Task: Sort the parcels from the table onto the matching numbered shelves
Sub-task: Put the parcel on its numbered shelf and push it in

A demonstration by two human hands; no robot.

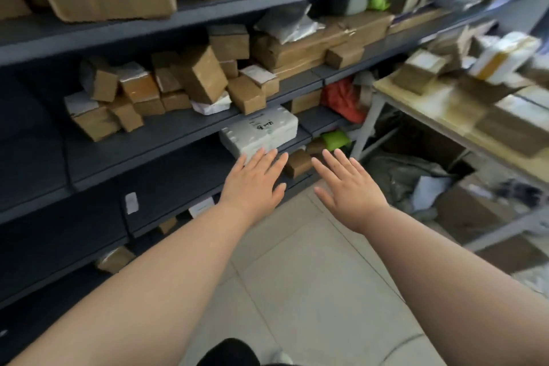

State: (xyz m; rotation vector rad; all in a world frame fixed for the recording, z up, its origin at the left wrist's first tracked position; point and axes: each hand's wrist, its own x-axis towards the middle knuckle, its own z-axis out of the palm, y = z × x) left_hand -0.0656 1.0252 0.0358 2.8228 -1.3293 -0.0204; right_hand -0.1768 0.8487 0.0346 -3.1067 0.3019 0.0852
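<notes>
A white foam parcel [261,131] with black handwriting on top lies on a dark grey shelf [178,140], jutting over its front edge. My left hand [255,181] is flat with straight fingers, its fingertips at the parcel's near lower edge. My right hand [347,187] hovers beside it, fingers spread and holding nothing. On the right, a wooden table [439,110] carries several parcels [505,56], blurred by motion.
The shelf unit holds many brown cardboard boxes [196,74] and grey mailers [285,24] on its upper levels. A red bag [341,98] and a green parcel [335,140] sit at the shelf's right end. Bags and boxes lie under the table. Pale tiled floor [312,276] is below.
</notes>
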